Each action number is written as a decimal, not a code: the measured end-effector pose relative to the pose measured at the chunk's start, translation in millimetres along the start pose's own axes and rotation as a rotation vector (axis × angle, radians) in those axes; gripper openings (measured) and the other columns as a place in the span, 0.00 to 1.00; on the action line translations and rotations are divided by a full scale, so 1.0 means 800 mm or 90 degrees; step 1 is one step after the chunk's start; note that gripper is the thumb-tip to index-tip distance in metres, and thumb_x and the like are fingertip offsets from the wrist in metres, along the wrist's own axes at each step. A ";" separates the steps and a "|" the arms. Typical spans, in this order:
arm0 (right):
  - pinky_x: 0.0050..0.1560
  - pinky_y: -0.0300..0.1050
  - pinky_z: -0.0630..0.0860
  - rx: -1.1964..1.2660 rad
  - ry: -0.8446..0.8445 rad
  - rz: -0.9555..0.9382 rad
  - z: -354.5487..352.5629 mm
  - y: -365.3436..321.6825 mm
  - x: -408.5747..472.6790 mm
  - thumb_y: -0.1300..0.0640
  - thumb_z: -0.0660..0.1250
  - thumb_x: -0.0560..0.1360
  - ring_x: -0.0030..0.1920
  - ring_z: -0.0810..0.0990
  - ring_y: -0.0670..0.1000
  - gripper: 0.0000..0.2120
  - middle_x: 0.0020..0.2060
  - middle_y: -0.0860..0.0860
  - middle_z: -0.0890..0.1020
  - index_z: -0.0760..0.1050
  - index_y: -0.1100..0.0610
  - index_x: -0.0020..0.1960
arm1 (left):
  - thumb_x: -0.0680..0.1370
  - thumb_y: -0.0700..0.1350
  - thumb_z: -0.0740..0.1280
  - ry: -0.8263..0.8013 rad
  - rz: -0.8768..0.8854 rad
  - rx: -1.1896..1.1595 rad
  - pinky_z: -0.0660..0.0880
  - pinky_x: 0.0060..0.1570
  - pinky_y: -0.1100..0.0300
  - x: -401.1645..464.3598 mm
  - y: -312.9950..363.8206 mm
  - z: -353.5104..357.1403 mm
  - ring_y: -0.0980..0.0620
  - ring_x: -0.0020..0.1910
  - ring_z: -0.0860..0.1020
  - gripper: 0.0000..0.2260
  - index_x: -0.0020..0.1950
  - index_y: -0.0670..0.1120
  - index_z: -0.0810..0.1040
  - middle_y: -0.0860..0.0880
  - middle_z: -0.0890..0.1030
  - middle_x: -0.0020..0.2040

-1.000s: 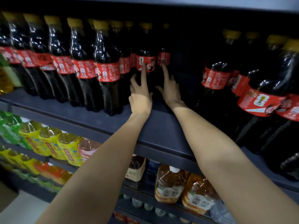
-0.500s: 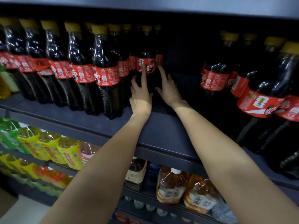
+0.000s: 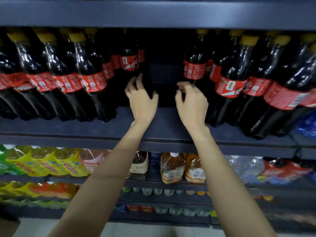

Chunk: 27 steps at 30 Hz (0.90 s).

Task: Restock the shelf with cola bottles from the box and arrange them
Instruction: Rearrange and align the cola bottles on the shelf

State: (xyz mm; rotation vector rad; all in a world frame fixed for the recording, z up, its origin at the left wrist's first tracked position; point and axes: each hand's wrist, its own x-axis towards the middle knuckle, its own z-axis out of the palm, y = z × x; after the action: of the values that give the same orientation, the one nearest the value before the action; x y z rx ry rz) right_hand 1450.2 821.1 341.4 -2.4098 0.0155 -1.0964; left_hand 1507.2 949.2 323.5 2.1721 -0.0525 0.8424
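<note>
Dark shelf [image 3: 162, 129] packed with cola bottles [image 3: 92, 77] either side of a gap — left hand [image 3: 142, 98] released, right hand [image 3: 191, 101] loosely curled, grasping nothing.

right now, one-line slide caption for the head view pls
Both hands, left and right, hover empty at a gap between rows of cola bottles on the dark shelf.
</note>
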 end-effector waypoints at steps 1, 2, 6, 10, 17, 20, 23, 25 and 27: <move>0.43 0.46 0.72 -0.006 0.031 0.031 -0.004 0.007 -0.008 0.57 0.61 0.78 0.52 0.78 0.57 0.14 0.54 0.57 0.79 0.74 0.57 0.63 | 0.74 0.43 0.67 -0.004 0.073 -0.049 0.64 0.63 0.55 -0.002 0.010 -0.002 0.41 0.67 0.66 0.27 0.72 0.44 0.65 0.41 0.68 0.69; 0.44 0.49 0.74 -0.022 0.048 0.062 -0.005 0.012 -0.012 0.57 0.62 0.78 0.55 0.76 0.58 0.17 0.57 0.58 0.76 0.71 0.58 0.65 | 0.75 0.42 0.66 -0.024 0.129 -0.109 0.66 0.63 0.56 0.000 0.020 -0.002 0.44 0.65 0.69 0.23 0.70 0.43 0.68 0.41 0.71 0.66; 0.42 0.53 0.76 -0.116 -0.020 0.139 0.009 0.018 -0.001 0.51 0.64 0.78 0.55 0.77 0.62 0.31 0.66 0.63 0.67 0.55 0.53 0.76 | 0.76 0.41 0.66 -0.109 0.200 -0.201 0.74 0.58 0.57 0.032 0.035 0.027 0.53 0.56 0.75 0.23 0.70 0.43 0.68 0.45 0.75 0.62; 0.39 0.52 0.76 -0.186 -0.044 0.152 0.033 0.023 0.016 0.44 0.65 0.76 0.49 0.79 0.63 0.38 0.66 0.64 0.67 0.46 0.48 0.78 | 0.76 0.42 0.68 -0.214 0.209 -0.111 0.73 0.59 0.50 0.063 0.025 0.076 0.47 0.63 0.73 0.29 0.75 0.46 0.61 0.44 0.70 0.69; 0.35 0.50 0.74 -0.188 0.043 0.163 0.060 0.034 0.018 0.50 0.65 0.77 0.44 0.80 0.62 0.38 0.60 0.63 0.72 0.44 0.49 0.77 | 0.75 0.46 0.69 -0.310 0.178 -0.241 0.69 0.59 0.55 0.098 0.030 0.135 0.42 0.67 0.70 0.38 0.78 0.51 0.51 0.41 0.64 0.72; 0.36 0.51 0.75 -0.209 0.079 0.177 0.061 0.032 0.015 0.51 0.65 0.76 0.43 0.80 0.62 0.39 0.57 0.62 0.73 0.44 0.51 0.78 | 0.72 0.56 0.69 -0.349 0.174 -0.316 0.63 0.70 0.51 0.102 0.031 0.152 0.46 0.72 0.65 0.42 0.78 0.51 0.49 0.44 0.62 0.75; 0.38 0.51 0.75 -0.219 0.083 0.186 0.057 0.032 0.014 0.51 0.65 0.76 0.44 0.80 0.62 0.40 0.57 0.61 0.73 0.43 0.50 0.78 | 0.72 0.58 0.67 -0.355 0.180 -0.333 0.66 0.69 0.45 0.099 0.035 0.161 0.47 0.71 0.66 0.42 0.78 0.52 0.46 0.46 0.63 0.75; 0.40 0.53 0.75 -0.193 0.073 0.190 0.052 0.032 0.015 0.51 0.66 0.76 0.45 0.80 0.64 0.40 0.59 0.61 0.73 0.44 0.50 0.78 | 0.73 0.57 0.66 -0.341 0.190 -0.312 0.67 0.67 0.43 0.092 0.036 0.151 0.45 0.70 0.67 0.41 0.78 0.53 0.45 0.46 0.63 0.75; 0.41 0.52 0.76 -0.148 0.068 0.184 0.048 0.029 0.015 0.52 0.67 0.75 0.45 0.80 0.65 0.40 0.59 0.62 0.74 0.45 0.50 0.78 | 0.74 0.53 0.69 -0.303 0.191 -0.289 0.69 0.64 0.42 0.089 0.030 0.135 0.43 0.69 0.69 0.41 0.78 0.54 0.45 0.45 0.64 0.74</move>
State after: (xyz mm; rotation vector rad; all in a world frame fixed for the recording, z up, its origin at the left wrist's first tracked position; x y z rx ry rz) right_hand 1490.0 814.7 318.2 -2.4444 0.5368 -1.1362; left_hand 1615.0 874.2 330.1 1.8997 -0.7500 0.3981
